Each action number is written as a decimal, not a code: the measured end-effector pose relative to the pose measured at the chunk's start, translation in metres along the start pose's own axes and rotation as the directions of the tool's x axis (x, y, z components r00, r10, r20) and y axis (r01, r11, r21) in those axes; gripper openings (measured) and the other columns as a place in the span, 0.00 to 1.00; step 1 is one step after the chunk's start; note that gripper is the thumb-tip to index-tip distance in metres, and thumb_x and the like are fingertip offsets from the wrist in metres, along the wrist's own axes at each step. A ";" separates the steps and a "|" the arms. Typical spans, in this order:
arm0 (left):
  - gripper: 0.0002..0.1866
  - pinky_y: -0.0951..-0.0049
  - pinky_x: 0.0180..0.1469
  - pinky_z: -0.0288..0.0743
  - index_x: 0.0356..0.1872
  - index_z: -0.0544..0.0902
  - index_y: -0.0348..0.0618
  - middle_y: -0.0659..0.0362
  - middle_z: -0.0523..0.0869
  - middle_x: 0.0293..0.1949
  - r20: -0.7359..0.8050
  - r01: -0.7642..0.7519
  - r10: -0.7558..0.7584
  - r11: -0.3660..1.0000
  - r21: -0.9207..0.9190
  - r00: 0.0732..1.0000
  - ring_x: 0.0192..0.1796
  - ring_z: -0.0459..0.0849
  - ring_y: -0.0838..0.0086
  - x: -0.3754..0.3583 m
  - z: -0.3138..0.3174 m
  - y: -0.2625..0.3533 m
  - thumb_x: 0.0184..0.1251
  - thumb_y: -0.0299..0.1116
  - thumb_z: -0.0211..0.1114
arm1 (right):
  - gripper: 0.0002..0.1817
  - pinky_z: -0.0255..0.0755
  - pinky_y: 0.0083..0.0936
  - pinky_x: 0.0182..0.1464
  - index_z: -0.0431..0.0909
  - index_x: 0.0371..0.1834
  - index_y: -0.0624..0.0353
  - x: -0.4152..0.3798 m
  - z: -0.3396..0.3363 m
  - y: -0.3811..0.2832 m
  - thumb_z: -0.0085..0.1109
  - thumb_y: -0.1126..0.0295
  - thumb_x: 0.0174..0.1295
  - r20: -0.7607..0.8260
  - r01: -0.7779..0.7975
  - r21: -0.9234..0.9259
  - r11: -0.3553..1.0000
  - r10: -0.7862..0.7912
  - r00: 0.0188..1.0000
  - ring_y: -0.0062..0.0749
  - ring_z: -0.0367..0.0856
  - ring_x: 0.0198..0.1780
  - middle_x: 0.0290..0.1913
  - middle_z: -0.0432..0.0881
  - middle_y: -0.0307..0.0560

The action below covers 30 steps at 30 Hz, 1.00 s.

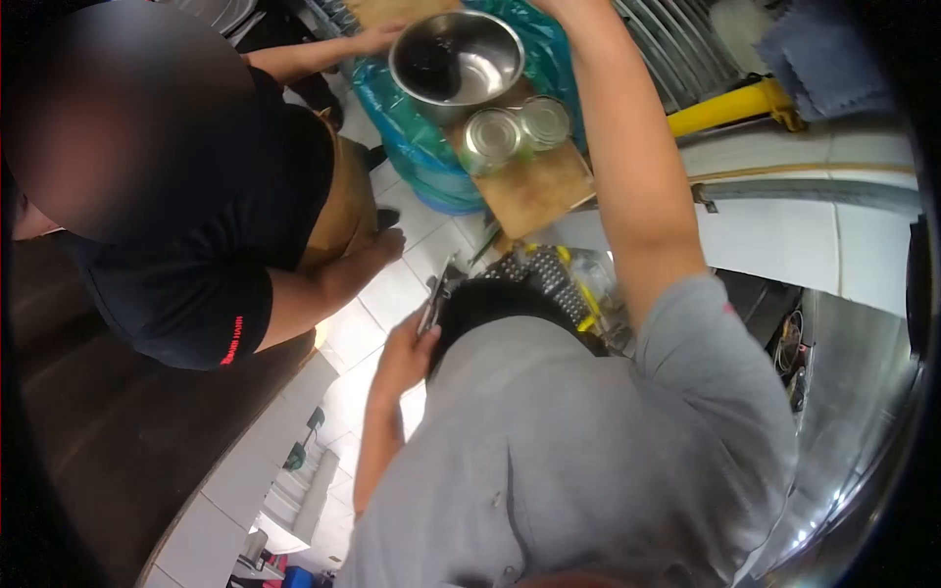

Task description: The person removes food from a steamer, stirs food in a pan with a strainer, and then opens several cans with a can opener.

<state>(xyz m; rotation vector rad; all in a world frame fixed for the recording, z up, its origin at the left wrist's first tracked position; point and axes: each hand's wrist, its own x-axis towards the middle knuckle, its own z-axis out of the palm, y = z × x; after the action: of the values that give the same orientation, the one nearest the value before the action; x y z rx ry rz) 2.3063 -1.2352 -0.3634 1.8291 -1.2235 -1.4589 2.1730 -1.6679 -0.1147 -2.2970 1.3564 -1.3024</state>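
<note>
My left hand (400, 355) is closed around a silver metal tool with long narrow handles (428, 306), held low beside my body; its exact kind cannot be made out. My right arm (627, 147) stretches up and forward, and its hand is cut off by the top edge of the view. Left of that forearm, two tins with shiny ridged lids (493, 137) stand side by side on a wooden board (537, 196). Beyond them sits a steel bowl (457, 93) with something dark inside. Another person's hand (380, 39) is at the bowl's left rim.
A person in a black shirt (186, 284) and brown apron stands close on my left. Teal plastic sheeting (421, 167) hangs around the board. A yellow bar (725, 106) and grey cloth (823, 59) lie to the right. White tiles (377, 294) cover the floor.
</note>
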 end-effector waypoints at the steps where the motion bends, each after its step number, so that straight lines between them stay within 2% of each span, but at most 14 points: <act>1: 0.22 0.65 0.60 0.77 0.69 0.81 0.36 0.47 0.90 0.46 0.012 -0.037 0.038 0.998 -0.043 0.999 0.50 0.84 0.70 0.007 -0.005 0.009 0.80 0.33 0.66 | 0.43 0.75 0.42 0.70 0.79 0.69 0.64 -0.027 -0.036 -0.016 0.79 0.57 0.48 -0.013 0.000 0.011 1.000 0.000 1.000 0.57 0.79 0.68 0.66 0.78 0.64; 3: 0.25 0.67 0.61 0.77 0.74 0.77 0.37 0.46 0.89 0.48 0.065 -0.116 0.116 0.993 -0.017 0.991 0.50 0.84 0.67 0.015 -0.019 0.036 0.80 0.34 0.65 | 0.44 0.73 0.41 0.72 0.78 0.72 0.62 -0.090 -0.094 -0.039 0.78 0.57 0.49 0.039 0.053 -0.110 0.993 -0.048 0.998 0.54 0.79 0.69 0.67 0.79 0.63; 5: 0.23 0.69 0.61 0.76 0.72 0.79 0.37 0.57 0.87 0.48 0.056 -0.179 0.190 0.971 -0.158 0.980 0.52 0.80 0.75 0.023 -0.020 0.039 0.82 0.34 0.63 | 0.44 0.74 0.40 0.71 0.77 0.75 0.58 -0.147 -0.115 -0.002 0.82 0.57 0.53 0.169 0.036 -0.074 0.997 -0.023 0.985 0.50 0.80 0.68 0.68 0.78 0.56; 7: 0.26 0.66 0.73 0.71 0.76 0.74 0.32 0.53 0.86 0.65 0.173 -0.136 0.180 0.962 -0.238 0.968 0.66 0.81 0.70 0.030 -0.027 0.046 0.82 0.28 0.64 | 0.42 0.75 0.35 0.69 0.82 0.70 0.59 -0.199 -0.119 0.006 0.85 0.60 0.49 0.219 -0.070 -0.068 0.995 0.083 0.972 0.44 0.81 0.65 0.65 0.78 0.53; 8: 0.26 0.66 0.73 0.71 0.76 0.74 0.32 0.53 0.86 0.65 0.173 -0.136 0.178 0.964 -0.228 0.969 0.66 0.81 0.70 0.033 -0.027 0.053 0.82 0.28 0.64 | 0.41 0.78 0.41 0.64 0.79 0.70 0.62 -0.222 -0.115 0.019 0.83 0.59 0.51 0.241 -0.102 -0.019 0.995 0.104 0.965 0.52 0.83 0.62 0.60 0.81 0.55; 11: 0.26 0.65 0.74 0.71 0.77 0.73 0.31 0.51 0.85 0.67 0.251 -0.179 0.213 0.972 -0.154 0.944 0.68 0.81 0.69 0.041 -0.019 0.077 0.83 0.29 0.62 | 0.45 0.76 0.40 0.68 0.76 0.74 0.61 -0.272 -0.092 0.062 0.83 0.59 0.51 0.314 -0.095 -0.126 0.988 0.130 0.940 0.52 0.80 0.66 0.65 0.78 0.55; 13: 0.25 0.66 0.72 0.71 0.76 0.75 0.32 0.55 0.86 0.63 0.291 -0.209 0.222 0.975 -0.076 0.930 0.65 0.81 0.72 0.047 -0.008 0.093 0.85 0.31 0.62 | 0.46 0.75 0.40 0.70 0.75 0.75 0.61 -0.295 -0.069 0.097 0.83 0.60 0.51 0.327 -0.058 -0.070 0.996 0.078 0.942 0.52 0.78 0.68 0.68 0.77 0.55; 14: 0.23 0.69 0.66 0.73 0.73 0.78 0.33 0.59 0.87 0.53 0.266 -0.239 0.239 0.970 -0.032 0.934 0.57 0.80 0.76 0.046 -0.001 0.107 0.85 0.34 0.62 | 0.47 0.74 0.40 0.71 0.73 0.77 0.60 -0.298 -0.067 0.103 0.82 0.60 0.51 0.349 -0.015 -0.017 1.000 0.020 0.937 0.52 0.76 0.70 0.70 0.75 0.55; 17: 0.21 0.71 0.59 0.74 0.69 0.80 0.32 0.63 0.84 0.44 0.269 -0.296 0.289 0.955 -0.016 0.919 0.49 0.77 0.78 0.057 0.021 0.130 0.85 0.36 0.63 | 0.46 0.73 0.39 0.72 0.73 0.77 0.59 -0.299 -0.084 0.106 0.80 0.62 0.53 0.255 -0.099 0.131 0.986 0.063 0.965 0.53 0.75 0.71 0.73 0.74 0.56; 19: 0.19 0.71 0.54 0.75 0.65 0.82 0.31 0.64 0.84 0.40 0.288 -0.303 0.287 0.953 0.010 0.913 0.45 0.76 0.78 0.069 0.033 0.141 0.84 0.36 0.63 | 0.41 0.75 0.38 0.70 0.74 0.76 0.61 -0.304 -0.114 0.108 0.77 0.65 0.57 0.243 -0.071 0.078 0.994 0.050 0.969 0.51 0.79 0.68 0.68 0.77 0.57; 21: 0.17 0.69 0.52 0.75 0.60 0.83 0.32 0.63 0.83 0.39 0.321 -0.330 0.305 0.944 0.027 0.897 0.44 0.76 0.78 0.079 0.049 0.158 0.84 0.36 0.62 | 0.35 0.77 0.35 0.66 0.75 0.74 0.66 -0.312 -0.143 0.107 0.73 0.71 0.62 0.534 -0.423 0.026 0.906 0.345 0.772 0.45 0.82 0.65 0.66 0.80 0.58; 22: 0.16 0.67 0.49 0.76 0.56 0.84 0.32 0.60 0.85 0.36 0.321 -0.330 0.301 0.943 0.040 0.898 0.41 0.78 0.75 0.085 0.056 0.166 0.82 0.37 0.63 | 0.35 0.77 0.35 0.66 0.75 0.74 0.66 -0.323 -0.145 0.108 0.73 0.71 0.62 0.545 -0.411 0.029 0.911 0.330 0.771 0.45 0.82 0.65 0.66 0.80 0.58; 24: 0.17 0.66 0.49 0.77 0.56 0.84 0.31 0.57 0.86 0.35 0.294 -0.349 0.307 0.931 0.104 0.905 0.40 0.80 0.73 0.096 0.070 0.180 0.82 0.38 0.63 | 0.29 0.82 0.40 0.59 0.78 0.69 0.66 -0.350 -0.137 0.116 0.71 0.66 0.66 0.435 -0.434 0.160 0.887 0.332 0.837 0.46 0.88 0.51 0.58 0.83 0.59; 30: 0.17 0.61 0.48 0.78 0.54 0.85 0.30 0.50 0.87 0.33 0.280 -0.295 0.223 0.923 0.247 0.934 0.39 0.84 0.65 0.121 0.092 0.189 0.81 0.38 0.63 | 0.21 0.82 0.45 0.51 0.83 0.60 0.66 -0.351 -0.109 0.111 0.69 0.64 0.71 0.229 -0.355 0.128 0.926 0.321 0.919 0.53 0.88 0.47 0.53 0.86 0.60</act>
<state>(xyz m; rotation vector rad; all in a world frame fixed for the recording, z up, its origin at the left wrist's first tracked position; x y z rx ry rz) 2.1589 -1.4159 -0.2976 1.6064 -1.8108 -1.4458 1.9502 -1.4292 -0.3168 -1.9156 1.4336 -0.9986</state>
